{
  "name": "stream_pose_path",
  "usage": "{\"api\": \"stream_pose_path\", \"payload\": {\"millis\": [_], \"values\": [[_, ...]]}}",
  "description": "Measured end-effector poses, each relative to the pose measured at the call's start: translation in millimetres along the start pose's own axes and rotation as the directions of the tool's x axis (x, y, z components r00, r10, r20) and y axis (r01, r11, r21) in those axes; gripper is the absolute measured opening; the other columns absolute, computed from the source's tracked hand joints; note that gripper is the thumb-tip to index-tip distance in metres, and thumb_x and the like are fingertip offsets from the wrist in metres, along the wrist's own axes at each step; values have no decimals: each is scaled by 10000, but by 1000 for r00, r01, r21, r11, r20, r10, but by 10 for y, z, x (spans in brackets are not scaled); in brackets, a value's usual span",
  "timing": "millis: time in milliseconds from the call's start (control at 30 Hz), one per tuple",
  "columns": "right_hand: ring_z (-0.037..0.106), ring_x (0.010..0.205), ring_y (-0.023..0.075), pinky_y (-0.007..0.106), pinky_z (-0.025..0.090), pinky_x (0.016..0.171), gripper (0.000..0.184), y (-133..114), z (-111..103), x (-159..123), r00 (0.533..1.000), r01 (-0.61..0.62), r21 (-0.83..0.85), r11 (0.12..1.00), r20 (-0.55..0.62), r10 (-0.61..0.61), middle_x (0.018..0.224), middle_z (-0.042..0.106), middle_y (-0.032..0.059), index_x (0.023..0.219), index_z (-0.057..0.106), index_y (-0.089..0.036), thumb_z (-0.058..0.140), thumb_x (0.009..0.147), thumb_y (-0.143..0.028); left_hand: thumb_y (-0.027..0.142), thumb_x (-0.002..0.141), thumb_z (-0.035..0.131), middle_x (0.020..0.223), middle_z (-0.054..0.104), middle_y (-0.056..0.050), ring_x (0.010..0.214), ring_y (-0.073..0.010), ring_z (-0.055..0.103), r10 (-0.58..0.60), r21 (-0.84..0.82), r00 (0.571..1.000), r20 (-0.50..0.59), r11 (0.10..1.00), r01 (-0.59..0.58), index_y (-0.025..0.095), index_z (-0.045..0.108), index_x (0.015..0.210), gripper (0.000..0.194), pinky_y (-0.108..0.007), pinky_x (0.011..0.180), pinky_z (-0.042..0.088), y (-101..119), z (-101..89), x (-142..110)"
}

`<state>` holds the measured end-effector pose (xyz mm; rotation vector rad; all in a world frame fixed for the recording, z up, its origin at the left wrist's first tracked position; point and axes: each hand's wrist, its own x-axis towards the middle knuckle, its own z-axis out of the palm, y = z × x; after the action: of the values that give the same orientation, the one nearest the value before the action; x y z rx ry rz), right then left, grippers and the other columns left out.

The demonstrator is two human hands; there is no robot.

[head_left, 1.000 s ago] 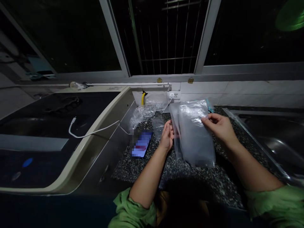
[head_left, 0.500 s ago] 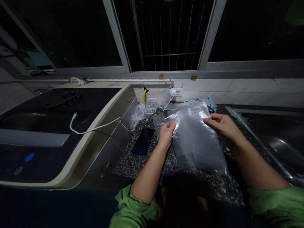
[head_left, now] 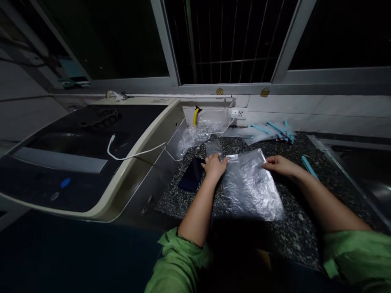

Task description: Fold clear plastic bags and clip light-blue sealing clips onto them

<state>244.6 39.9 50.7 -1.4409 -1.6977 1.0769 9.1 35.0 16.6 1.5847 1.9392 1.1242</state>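
A clear plastic bag (head_left: 253, 189) lies spread over the dark speckled counter, its surface crinkled and shiny. My right hand (head_left: 280, 165) pinches the bag's upper right edge between thumb and fingers. At the bag's upper left side my left hand (head_left: 214, 166) is laid palm down with its fingers apart. Its fingertips reach a smaller piece of clear plastic (head_left: 213, 147); whether they press it or the bag's edge I cannot tell. Just left of that hand a dark phone (head_left: 191, 175) rests on the counter, screen dark.
Several light-blue strips (head_left: 276, 129) lie on clear plastic by the wall, and another blue strip (head_left: 309, 167) is near the sink (head_left: 363, 171). Crumpled clear plastic (head_left: 198, 134) sits beside the washing machine (head_left: 131, 162). A white cable (head_left: 137, 154) crosses the machine's edge.
The bag has come down from upright in my hands to flat on the counter. My left hand has gone from pinching its left edge to lying spread. The phone's screen has turned dark.
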Motion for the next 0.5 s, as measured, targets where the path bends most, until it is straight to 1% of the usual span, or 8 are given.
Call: {"api": "stream_pose_path", "payload": {"millis": [33, 100, 167, 200, 267, 367, 433, 500], "values": [[412, 398, 92, 231, 308, 399, 422, 6, 10, 0, 997, -42, 16, 999, 62, 41, 403, 499, -22, 427, 552, -168, 742, 393, -544, 394, 681, 626, 973, 631, -142, 1073, -346, 485, 20, 4, 1000, -2, 1000, -20, 191, 614, 801, 236, -583, 939, 284, -24, 28, 14], [419, 434, 83, 221, 315, 431, 430, -35, -8, -29, 987, -88, 39, 995, 135, 83, 445, 514, -30, 480, 575, -164, 738, 417, -557, 365, 708, 607, 1031, 621, -156, 1099, -323, 482, 104, -33, 994, -20, 994, -104, 173, 615, 898, 270, -521, 966, 305, -55, 82, 41], [428, 463, 80, 217, 319, 457, 434, -116, -47, -74, 990, -77, 64, 995, 122, 69, 473, 523, -32, 508, 582, -162, 742, 429, -558, 353, 723, 598, 1078, 607, -159, 1107, -294, 488, 156, -130, 987, -34, 979, -159, 155, 598, 982, 326, -455, 975, 331, -74, 130, 72], [432, 471, 81, 218, 321, 465, 439, -157, -66, -95, 990, -74, 70, 995, 123, 65, 478, 525, -31, 509, 580, -161, 746, 426, -559, 355, 722, 603, 1085, 604, -156, 1097, -279, 500, 152, -201, 988, -32, 967, -155, 149, 588, 1010, 355, -429, 969, 346, -81, 151, 90], [439, 481, 87, 225, 324, 474, 455, -220, -95, -124, 990, -70, 79, 994, 130, 59, 483, 530, -24, 507, 576, -160, 753, 408, -567, 351, 705, 627, 1062, 609, -139, 1045, -243, 537, 105, -372, 994, 5, 923, -96, 142, 572, 1034, 393, -383, 936, 384, -88, 182, 125], [441, 484, 95, 236, 325, 483, 476, -240, -126, -126, 995, -37, 70, 997, 100, 30, 484, 528, -19, 515, 577, -160, 747, 401, -590, 289, 666, 667, 915, 622, -77, 869, -172, 584, 26, -586, 992, 126, 809, 53, 142, 577, 984, 362, -303, 821, 442, -72, 191, 146], [439, 486, 96, 240, 326, 492, 489, -216, -148, -108, 997, -19, 53, 998, 71, 15, 484, 524, -22, 527, 578, -161, 737, 407, -607, 230, 623, 696, 801, 597, -22, 730, -122, 566, -1, -652, 981, 195, 747, 130, 150, 585, 944, 349, -254, 733, 447, -44, 172, 135], [446, 501, 99, 244, 334, 512, 497, -183, -173, -88, 998, -23, 40, 999, 67, 20, 500, 533, -21, 543, 580, -161, 731, 411, -616, 164, 573, 716, 728, 555, 19, 638, -87, 521, -9, -682, 977, 211, 715, 154, 159, 587, 948, 397, -222, 672, 429, -12, 144, 114]]}}
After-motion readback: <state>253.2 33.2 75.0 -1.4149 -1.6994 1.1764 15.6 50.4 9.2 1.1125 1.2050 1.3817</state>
